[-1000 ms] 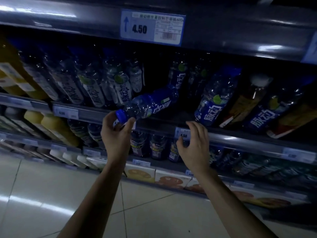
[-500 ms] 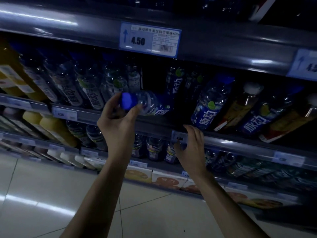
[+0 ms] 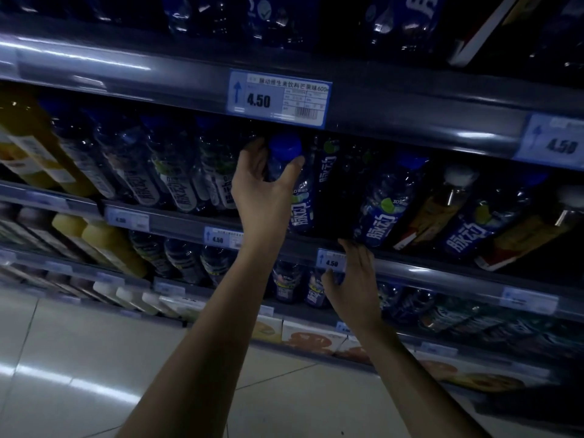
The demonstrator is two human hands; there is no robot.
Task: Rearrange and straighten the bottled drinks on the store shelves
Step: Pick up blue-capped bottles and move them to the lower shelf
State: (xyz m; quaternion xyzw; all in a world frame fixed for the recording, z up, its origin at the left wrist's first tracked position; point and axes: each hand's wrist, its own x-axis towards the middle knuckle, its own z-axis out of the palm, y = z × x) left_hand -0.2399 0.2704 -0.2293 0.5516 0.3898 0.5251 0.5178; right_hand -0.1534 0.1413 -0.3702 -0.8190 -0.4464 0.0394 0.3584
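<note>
On dim store shelf (image 3: 410, 257), left hand (image 3: 264, 188) gripped upright blue-capped bottle (image 3: 295, 184); right hand (image 3: 354, 282) spread open, empty, at shelf edge; glossy tiled floor (image 3: 63, 358) below.

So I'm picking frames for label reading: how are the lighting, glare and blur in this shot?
Head view: dim overall, with the shelf recesses near black. Glare streaks run along the grey metal shelf rail and the glossy floor. The central blue-bordered 4.50 price tag is readable, while the right-edge tag is smeared. Wide-angle distortion tilts the blue-capped clear bottle in the left hand.
</note>
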